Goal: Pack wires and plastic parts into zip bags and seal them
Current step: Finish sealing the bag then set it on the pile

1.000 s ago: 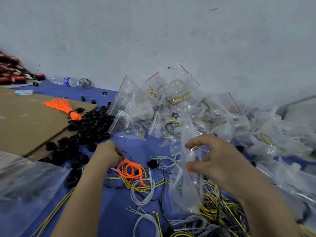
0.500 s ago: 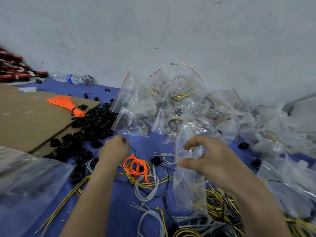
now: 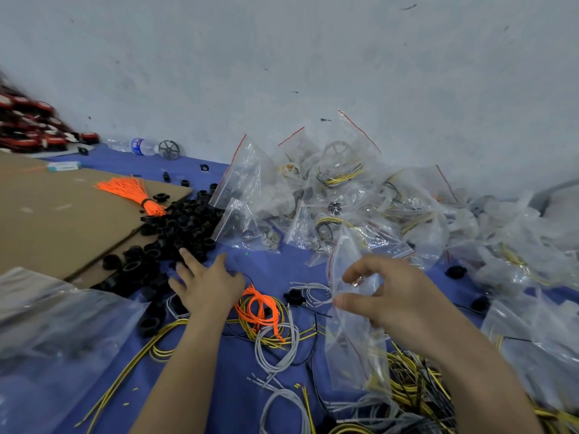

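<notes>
Blurry plastic bag (image 3: pixel 53 336) at left edge

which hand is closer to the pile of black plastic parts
Left. The left hand lies at the black plastic parts; the right hand holds a zip bag farther right.

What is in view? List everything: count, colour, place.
held zip bag: one, clear, centre right
filled zip bags: many, clear with red strips, heaped against the wall
black plastic parts: many, black, heap left of centre
cardboard: at least one sheet, brown, left
orange wire bundle: one, orange, on the cardboard
orange wire coil: one, orange, centre foreground
yellow-black wires: many, yellow and black, bottom right
grey wires: several, grey, bottom centre
water bottle: one, clear, lying by the wall, left
spoked wheel: one, grey, beside the water bottle
blue cloth: one, blue, under everything
left hand: fingers spread, at the black parts' edge
right hand: fingers curled round the held zip bag
</notes>
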Demonstrator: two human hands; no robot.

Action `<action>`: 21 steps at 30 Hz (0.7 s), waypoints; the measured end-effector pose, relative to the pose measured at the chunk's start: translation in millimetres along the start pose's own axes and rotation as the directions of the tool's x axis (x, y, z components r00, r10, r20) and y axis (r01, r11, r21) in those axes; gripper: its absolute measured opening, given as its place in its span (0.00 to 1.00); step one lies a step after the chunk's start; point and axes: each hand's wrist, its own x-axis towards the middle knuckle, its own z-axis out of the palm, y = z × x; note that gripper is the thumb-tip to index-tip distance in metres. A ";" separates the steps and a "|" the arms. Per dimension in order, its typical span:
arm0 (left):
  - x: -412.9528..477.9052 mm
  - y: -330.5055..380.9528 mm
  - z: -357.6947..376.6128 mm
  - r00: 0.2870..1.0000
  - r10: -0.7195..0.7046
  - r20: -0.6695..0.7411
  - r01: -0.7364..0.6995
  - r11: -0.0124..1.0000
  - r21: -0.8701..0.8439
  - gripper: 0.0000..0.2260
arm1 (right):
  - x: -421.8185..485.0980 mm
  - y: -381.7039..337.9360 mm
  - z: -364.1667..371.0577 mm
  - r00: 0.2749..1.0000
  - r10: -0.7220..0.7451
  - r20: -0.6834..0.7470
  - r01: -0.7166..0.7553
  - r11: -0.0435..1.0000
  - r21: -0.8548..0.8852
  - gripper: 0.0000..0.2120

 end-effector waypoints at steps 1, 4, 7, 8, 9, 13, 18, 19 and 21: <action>3.5 -2.0 -1.3 1.000 -0.012 0.025 0.012 1.000 -0.016 0.23 | -0.1 0.4 -0.4 1.000 0.000 -0.001 0.000 1.000 0.000 0.10; 14.0 -10.1 -6.6 0.997 -0.018 0.071 0.024 0.997 -0.080 0.22 | -0.6 0.1 -1.8 1.000 -0.001 0.004 0.001 1.000 -0.011 0.10; 17.0 -12.0 -7.1 1.000 0.015 0.027 -0.011 0.992 -0.128 0.18 | -0.2 -0.2 -1.7 1.000 0.002 0.014 -0.002 1.000 -0.009 0.10; 15.4 -11.7 -5.5 1.000 0.020 0.004 -0.019 0.986 -0.164 0.17 | 0.0 -0.1 -1.2 1.000 0.006 0.014 -0.006 1.000 -0.005 0.10; 13.6 -12.1 -3.6 1.000 0.019 -0.019 -0.022 0.980 -0.198 0.17 | 0.3 0.0 -0.7 1.000 0.011 0.013 -0.011 1.000 -0.002 0.10; 4.3 7.9 -21.2 0.985 0.059 -0.164 -0.131 0.874 -0.467 0.16 | 0.2 0.1 1.5 1.000 0.022 -0.004 -0.022 1.000 0.011 0.10; -52.8 69.6 -99.7 0.812 0.584 -0.001 -0.196 0.271 -0.942 0.15 | 3.0 -2.7 4.3 0.998 0.025 -0.054 -0.021 0.998 0.067 0.13; -67.9 77.4 -108.6 0.692 0.722 0.013 -0.289 0.293 -0.911 0.13 | 3.5 -3.6 3.8 0.998 0.015 -0.064 -0.010 0.997 0.078 0.14; -94.4 89.0 -113.7 0.537 0.835 0.118 -0.475 0.415 -0.776 0.10 | 4.4 -4.4 0.9 0.996 -0.012 -0.085 0.023 0.993 0.118 0.14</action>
